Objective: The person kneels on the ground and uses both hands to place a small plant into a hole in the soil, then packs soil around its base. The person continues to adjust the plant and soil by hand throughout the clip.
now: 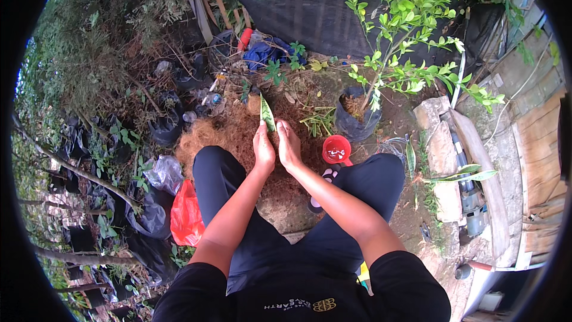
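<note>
A variegated snake plant leaf piece (pixel 267 114) points up and away from me, its lower end between my hands, over brown coconut fibre (pixel 292 116). My left hand (pixel 264 147) is at the leaf's lower left side, fingertips against or very near its edge. Whether it grips the leaf is unclear. My right hand (pixel 289 144) is held straight to the right of the leaf, palm turned inward, with no object visible in it. The leaf's base is partly hidden, so I cannot tell how it is supported.
A red plastic mug (pixel 336 149) with liquid stands near my right knee. Behind it are cut green strips (pixel 318 120) and a potted leafy sapling (pixel 357 116). Loose tan fibre (pixel 201 138) and a red plastic bag (pixel 185 217) lie left. Long snake plant leaves (pixel 464 174) lie right.
</note>
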### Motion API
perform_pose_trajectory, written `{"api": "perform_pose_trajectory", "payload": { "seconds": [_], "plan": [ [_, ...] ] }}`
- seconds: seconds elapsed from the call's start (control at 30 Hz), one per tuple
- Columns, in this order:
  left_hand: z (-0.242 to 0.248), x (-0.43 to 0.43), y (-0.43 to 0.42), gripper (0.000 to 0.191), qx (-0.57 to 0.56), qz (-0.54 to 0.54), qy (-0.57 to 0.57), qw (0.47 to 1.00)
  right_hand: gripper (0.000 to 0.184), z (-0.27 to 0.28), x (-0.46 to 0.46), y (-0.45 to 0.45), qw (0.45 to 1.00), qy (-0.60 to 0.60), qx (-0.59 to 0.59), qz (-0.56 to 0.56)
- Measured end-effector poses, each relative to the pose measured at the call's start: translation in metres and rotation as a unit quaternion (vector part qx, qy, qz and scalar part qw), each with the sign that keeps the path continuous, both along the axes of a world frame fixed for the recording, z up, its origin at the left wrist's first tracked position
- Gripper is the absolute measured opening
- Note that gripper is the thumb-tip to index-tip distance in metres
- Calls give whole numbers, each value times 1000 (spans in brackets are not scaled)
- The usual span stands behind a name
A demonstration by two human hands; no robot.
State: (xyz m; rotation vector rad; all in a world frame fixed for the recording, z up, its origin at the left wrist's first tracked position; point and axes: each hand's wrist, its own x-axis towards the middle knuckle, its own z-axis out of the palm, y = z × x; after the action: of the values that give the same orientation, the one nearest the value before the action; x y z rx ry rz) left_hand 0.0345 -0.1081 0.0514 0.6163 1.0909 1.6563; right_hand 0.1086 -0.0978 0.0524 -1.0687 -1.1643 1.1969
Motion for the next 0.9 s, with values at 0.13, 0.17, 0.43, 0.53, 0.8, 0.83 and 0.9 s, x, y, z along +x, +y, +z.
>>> {"api": "perform_pose_trajectory", "payload": {
  "seconds": [0.13, 0.17, 0.43, 0.53, 0.8, 0.83, 0.9],
  "plan": [
    [-17, 0, 2, 47, -34, 28, 17, 999, 42, -3, 3, 1, 996, -55, -50, 43],
    [-18, 0, 2, 48, -16, 34, 26, 999, 43, -4, 3, 1, 996, -65, -48, 31],
    [-11, 14, -2, 52, -15, 39, 137, 990, 49, -1, 6, 9, 992, -54, -102, -46],
    [-14, 10, 2, 54, 1, -8, 80, 997, 55, 8, 6, 9, 992, -39, -115, -46],
    [-2, 2, 13, 65, -83, -94, -81, 989, 62, 36, 7, 5, 977, -111, -177, -32],
    [1, 2, 14, 64, -88, -83, -56, 991, 62, 35, 6, 7, 977, -116, -177, -34],
    [2, 3, 16, 64, -100, -48, -19, 994, 63, 30, 3, 11, 972, -141, -183, -46]
  ]
}}
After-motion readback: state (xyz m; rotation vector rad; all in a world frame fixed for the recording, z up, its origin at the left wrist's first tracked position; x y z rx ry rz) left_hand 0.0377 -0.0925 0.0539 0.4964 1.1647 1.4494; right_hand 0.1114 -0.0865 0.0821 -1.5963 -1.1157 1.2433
